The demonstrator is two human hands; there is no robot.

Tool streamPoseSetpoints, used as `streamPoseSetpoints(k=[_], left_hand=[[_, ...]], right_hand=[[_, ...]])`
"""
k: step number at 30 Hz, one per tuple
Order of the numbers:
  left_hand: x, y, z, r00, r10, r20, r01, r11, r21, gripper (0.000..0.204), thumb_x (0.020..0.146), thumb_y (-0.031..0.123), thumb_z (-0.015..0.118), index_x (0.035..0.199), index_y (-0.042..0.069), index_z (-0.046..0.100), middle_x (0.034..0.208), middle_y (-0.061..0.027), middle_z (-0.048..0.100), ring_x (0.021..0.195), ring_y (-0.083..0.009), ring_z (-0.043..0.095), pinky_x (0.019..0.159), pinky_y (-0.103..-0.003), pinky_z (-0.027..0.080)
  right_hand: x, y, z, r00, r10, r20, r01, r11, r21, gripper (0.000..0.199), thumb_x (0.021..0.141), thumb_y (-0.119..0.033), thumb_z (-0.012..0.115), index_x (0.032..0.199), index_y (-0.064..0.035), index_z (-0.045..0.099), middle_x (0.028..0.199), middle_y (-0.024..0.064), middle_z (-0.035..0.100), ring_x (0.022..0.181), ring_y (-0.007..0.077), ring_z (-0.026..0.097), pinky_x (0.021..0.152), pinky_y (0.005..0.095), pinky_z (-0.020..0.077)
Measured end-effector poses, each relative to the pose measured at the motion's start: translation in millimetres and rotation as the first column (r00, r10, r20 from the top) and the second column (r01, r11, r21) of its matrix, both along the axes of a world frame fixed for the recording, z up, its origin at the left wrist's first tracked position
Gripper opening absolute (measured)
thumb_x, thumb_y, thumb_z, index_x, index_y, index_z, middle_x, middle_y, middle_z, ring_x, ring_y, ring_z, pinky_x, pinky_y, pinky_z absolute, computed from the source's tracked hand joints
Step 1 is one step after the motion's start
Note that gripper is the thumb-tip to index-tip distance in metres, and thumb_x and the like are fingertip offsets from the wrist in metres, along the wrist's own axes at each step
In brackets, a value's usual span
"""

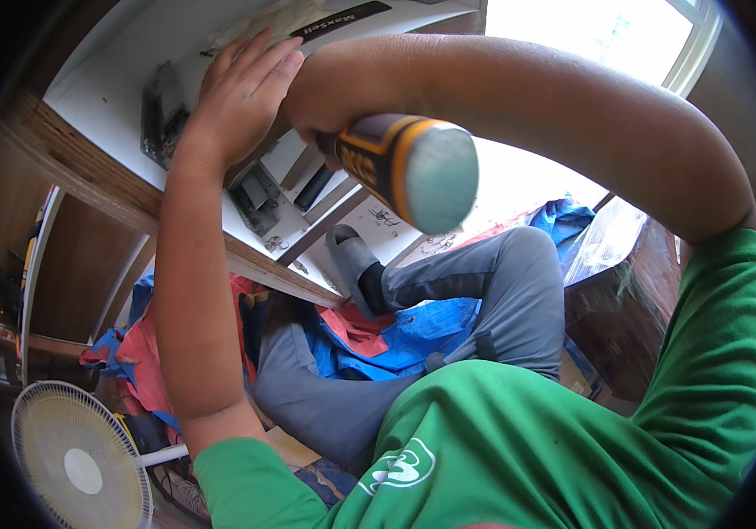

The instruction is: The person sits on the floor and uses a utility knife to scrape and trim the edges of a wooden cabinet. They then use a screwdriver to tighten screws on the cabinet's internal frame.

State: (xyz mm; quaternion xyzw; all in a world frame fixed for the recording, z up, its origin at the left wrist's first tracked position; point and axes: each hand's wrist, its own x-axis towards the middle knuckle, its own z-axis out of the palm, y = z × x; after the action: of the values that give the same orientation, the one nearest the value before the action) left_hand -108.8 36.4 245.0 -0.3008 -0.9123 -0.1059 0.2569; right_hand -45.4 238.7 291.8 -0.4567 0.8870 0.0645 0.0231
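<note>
Orange-black screwdriver handle (404, 167) in right hand (329, 88); left hand (241, 97) on one white panel (122, 79).

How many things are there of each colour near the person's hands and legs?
Orange and black: 1, the tool handle in the right hand
White: 2, the fan and the panel under the left hand
Blue: 1, the tarp
Grey: 1, the sandal
Total: 5

Hard daylight blows out the window (603, 35) (upper right), near tool handle (413, 167) blurred, fisheye rim black.
</note>
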Motion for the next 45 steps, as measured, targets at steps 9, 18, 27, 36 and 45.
streamPoseSetpoints(k=[9,18,27,36,45], left_hand=[[6,4,-1,1.0,0.016,-0.008,-0.016,1.0,0.024,0.051,0.103,0.047,0.038,0.142,0.017,0.055,0.154,-0.0111,0.043,0.146,-0.0314,0.029,0.121,-0.042,0.021],[44,18,-4,0.883,-0.322,-0.341,0.25,0.938,-0.238,0.038,0.096,0.034,0.058,0.129,0.017,0.064,0.139,-0.0035,0.059,0.133,-0.023,0.048,0.12,-0.042,0.023],[100,34,-79,0.93,-0.239,-0.278,0.21,0.969,-0.128,0.043,0.096,0.027,0.061,0.137,0.012,0.058,0.147,-0.0082,0.052,0.139,-0.0251,0.045,0.121,-0.049,0.022],[42,23,-22,0.861,0.085,-0.502,-0.241,0.937,-0.255,0.056,0.079,0.033,0.076,0.129,0.014,0.06,0.133,-0.0068,0.062,0.129,-0.0243,0.053,0.114,-0.045,0.035],[22,40,50,0.991,0.137,-0.011,-0.136,0.969,-0.208,0.05,0.102,0.037,0.044,0.135,0.003,0.056,0.146,-0.0183,0.049,0.14,-0.0326,0.039,0.12,-0.048,0.024]], right_hand=[[24,43,-33,0.671,-0.105,0.734,0.498,0.797,-0.341,0.023,0.086,-0.01,0.059,0.103,0.0019,0.07,0.08,0.0081,0.067,0.065,0.0158,0.068,0.055,0.0293,0.0547],[60,88,-71,0.385,-0.041,0.922,0.802,0.508,-0.312,0.047,0.086,-0.011,0.06,0.132,-0.0013,0.061,0.078,0.0045,0.064,0.062,0.0116,0.062,0.057,0.0278,0.0519],[66,100,-99,0.479,-0.205,0.854,0.71,0.663,-0.238,0.031,0.088,-0.014,0.059,0.114,0.0006,0.067,0.08,0.0059,0.067,0.064,0.0124,0.063,0.059,0.0286,0.0513],[66,105,-119,0.402,-0.249,0.881,0.728,0.67,-0.143,0.024,0.088,-0.018,0.06,0.102,-0.0001,0.067,0.078,0.0068,0.067,0.065,0.0135,0.065,0.061,0.0297,0.0517],[70,81,-140,0.289,-0.016,0.957,0.879,0.399,-0.259,0.019,0.093,-0.013,0.057,0.105,0.0001,0.061,0.081,0.0046,0.06,0.065,0.0112,0.06,0.055,0.027,0.0486]])
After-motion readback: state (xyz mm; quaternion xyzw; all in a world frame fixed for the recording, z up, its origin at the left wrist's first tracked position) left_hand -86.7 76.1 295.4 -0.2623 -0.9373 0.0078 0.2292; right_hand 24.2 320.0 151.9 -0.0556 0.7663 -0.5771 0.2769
